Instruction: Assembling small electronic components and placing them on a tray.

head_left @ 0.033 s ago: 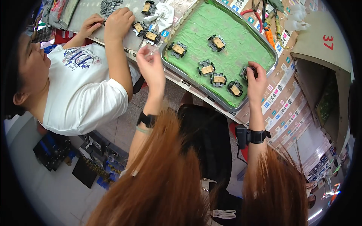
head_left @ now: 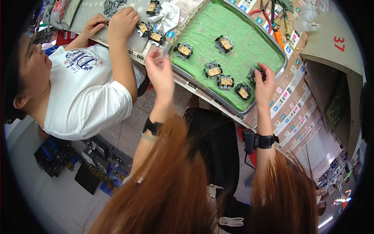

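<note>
Head view shows your right hand (head_left: pixel 265 80) with thumb and fingers pinching a toy car (head_left: pixel 251 75) near the right end of the green-lined tray (head_left: pixel 253 46), the car reaching out to their left (its long axis is too covered to tell). Your left hand (head_left: pixel 160 72) is well apart, by the tray's left corner, fingers curled and blurred; I cannot tell whether they grip anything.
</note>
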`<action>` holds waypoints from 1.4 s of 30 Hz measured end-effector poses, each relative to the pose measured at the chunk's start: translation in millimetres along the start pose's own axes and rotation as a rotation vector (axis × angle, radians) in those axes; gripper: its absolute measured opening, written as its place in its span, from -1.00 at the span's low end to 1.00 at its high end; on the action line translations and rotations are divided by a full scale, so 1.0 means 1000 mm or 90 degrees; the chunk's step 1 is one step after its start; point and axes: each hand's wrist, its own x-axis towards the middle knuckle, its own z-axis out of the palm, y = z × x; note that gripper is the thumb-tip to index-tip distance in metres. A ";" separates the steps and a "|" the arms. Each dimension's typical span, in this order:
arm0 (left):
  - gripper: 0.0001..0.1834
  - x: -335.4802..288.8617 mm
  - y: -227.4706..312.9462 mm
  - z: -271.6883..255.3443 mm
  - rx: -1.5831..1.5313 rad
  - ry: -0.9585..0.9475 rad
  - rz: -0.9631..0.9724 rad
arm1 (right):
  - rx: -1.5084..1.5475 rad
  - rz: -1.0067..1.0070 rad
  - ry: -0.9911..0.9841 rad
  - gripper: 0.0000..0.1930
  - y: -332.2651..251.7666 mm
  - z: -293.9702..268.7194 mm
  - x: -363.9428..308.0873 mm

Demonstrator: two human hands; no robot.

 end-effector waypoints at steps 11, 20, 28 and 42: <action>-0.77 -0.056 0.019 -0.005 0.167 -0.230 0.105 | -0.111 -0.230 -0.110 -0.87 -0.047 -0.004 -0.033; -0.67 -0.057 0.019 0.004 0.251 -0.243 0.195 | -0.126 -0.136 -0.014 -0.91 -0.047 -0.016 -0.030; -0.68 -0.059 0.019 0.011 0.254 -0.258 0.218 | -0.137 -0.142 -0.025 -0.91 -0.041 -0.019 -0.037; -0.76 -0.049 0.024 0.016 0.236 -0.208 0.228 | -0.082 -0.177 -0.051 -0.91 -0.057 -0.006 -0.035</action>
